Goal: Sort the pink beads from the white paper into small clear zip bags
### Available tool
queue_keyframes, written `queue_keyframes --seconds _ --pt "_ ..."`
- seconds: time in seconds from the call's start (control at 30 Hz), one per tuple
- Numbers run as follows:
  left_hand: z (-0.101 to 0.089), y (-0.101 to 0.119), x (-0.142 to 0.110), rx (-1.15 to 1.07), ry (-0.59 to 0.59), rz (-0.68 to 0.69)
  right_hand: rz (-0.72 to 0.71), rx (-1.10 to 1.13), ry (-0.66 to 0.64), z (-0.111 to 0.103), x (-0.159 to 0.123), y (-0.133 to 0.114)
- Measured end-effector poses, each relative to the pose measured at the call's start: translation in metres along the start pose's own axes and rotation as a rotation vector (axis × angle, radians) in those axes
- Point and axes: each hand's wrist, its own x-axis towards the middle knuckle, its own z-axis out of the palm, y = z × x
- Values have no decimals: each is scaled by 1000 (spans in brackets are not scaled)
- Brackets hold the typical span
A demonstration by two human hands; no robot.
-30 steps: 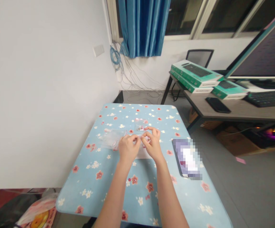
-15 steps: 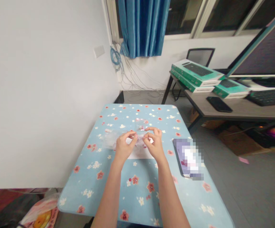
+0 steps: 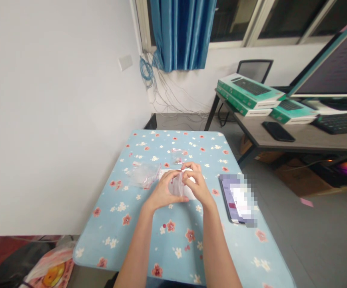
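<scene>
A small clear plastic bag (image 3: 177, 187) is between my hands above a white sheet of paper (image 3: 192, 195). My left hand (image 3: 164, 191) curls around the bag from the left, thumb low and fingers at its top. From the right, my right hand (image 3: 196, 182) pinches the bag's upper edge, with its fingers bent. Left of them lies a larger crumpled clear bag (image 3: 145, 175) with pinkish edges. Just beyond my fingers rests another little clear packet (image 3: 178, 155) holding small items too tiny to name.
The table (image 3: 170, 216) has a blue flowered cover. A phone-like device (image 3: 230, 202), partly blurred out, lies on its right side. Beyond stands a desk (image 3: 305, 140) with green keyboard boxes (image 3: 251, 90), a black phone (image 3: 278, 131) and a monitor (image 3: 335, 68). A wall (image 3: 56, 120) borders the left.
My left hand has moved right and opened wider around the small bag, closer to my right hand. The white paper and crumpled bag show more fully now.
</scene>
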Motion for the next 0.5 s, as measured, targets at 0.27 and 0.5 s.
queue_keyframes --seconds 0.27,0.5 --pt "-5 -5 -2 229 103 6 11 -13 76 -1 1 9" --pt "-19 -2 -4 469 155 39 49 64 78 0 3 15"
